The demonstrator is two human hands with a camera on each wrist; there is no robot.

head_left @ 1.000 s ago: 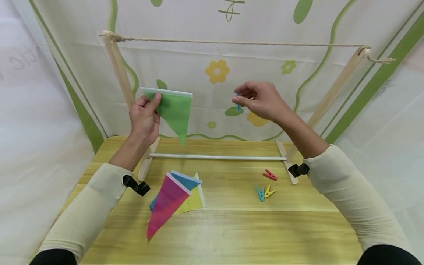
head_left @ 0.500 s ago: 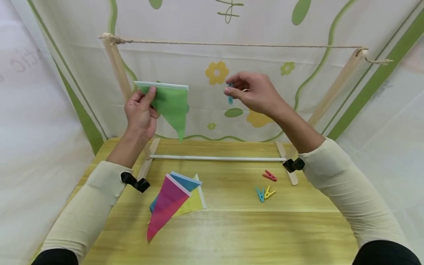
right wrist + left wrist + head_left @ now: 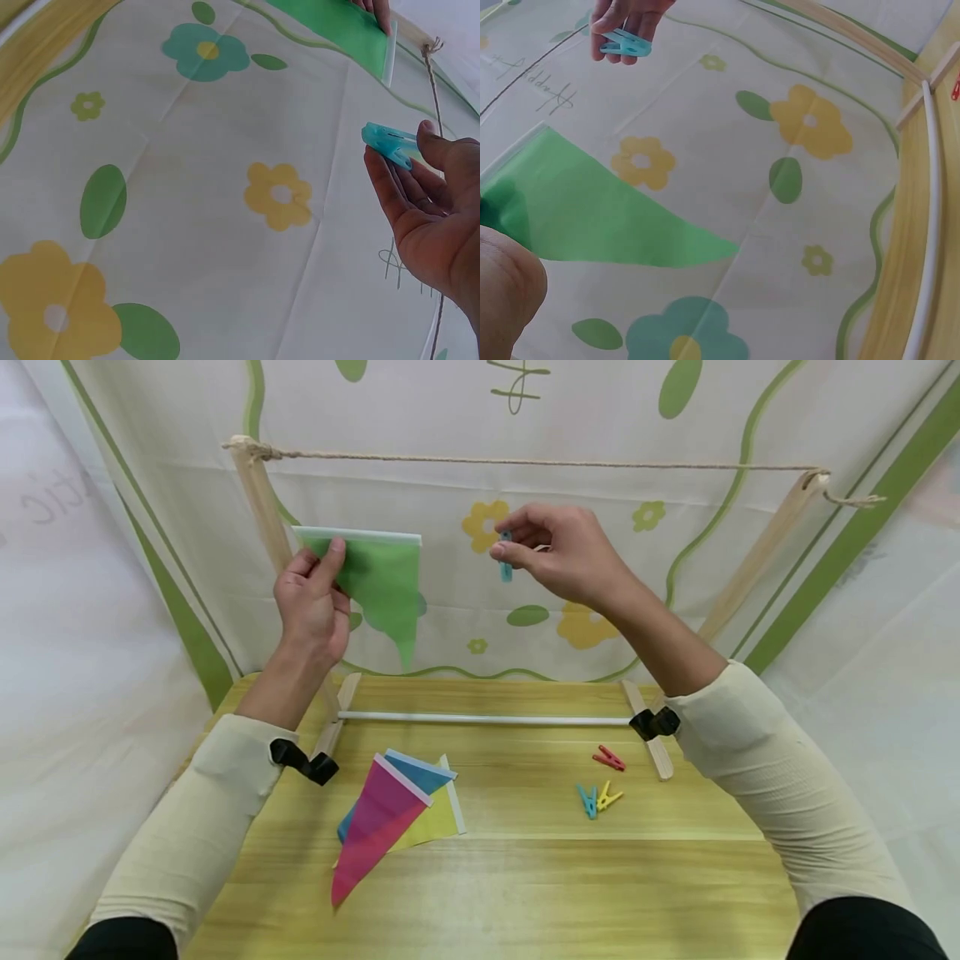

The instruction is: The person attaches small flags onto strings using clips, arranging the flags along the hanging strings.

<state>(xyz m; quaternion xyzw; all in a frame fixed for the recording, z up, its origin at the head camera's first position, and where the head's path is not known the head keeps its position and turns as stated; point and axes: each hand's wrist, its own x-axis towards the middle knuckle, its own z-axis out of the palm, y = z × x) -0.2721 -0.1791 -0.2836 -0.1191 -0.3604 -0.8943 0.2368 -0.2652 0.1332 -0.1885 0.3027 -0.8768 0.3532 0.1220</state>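
Note:
In the head view my left hand [image 3: 311, 602] pinches a green triangular pennant [image 3: 382, 581] near the left end of its white top edge, and the tip hangs down. My right hand [image 3: 566, 552] pinches a light-blue clothespin [image 3: 506, 560] between thumb and fingers, to the right of the pennant and apart from it. Both hands are raised below a twine line [image 3: 480, 461] strung between two wooden posts. The right wrist view shows the blue clothespin [image 3: 390, 142] held at the fingertips. The left wrist view shows the green pennant [image 3: 622, 210] with its tip pointing right.
On the wooden table [image 3: 525, 893] lie overlapping pink [image 3: 378, 827], blue [image 3: 420, 770] and yellow [image 3: 442, 818] pennants. To the right lie red [image 3: 609, 757], blue [image 3: 588, 802] and yellow [image 3: 608, 795] clothespins. A white rod [image 3: 480, 719] joins the stand's feet. A printed cloth hangs behind.
Both hands have risen toward the twine and shifted left, carrying the green pennant and the blue clothespin. The things on the table have stayed where they were.

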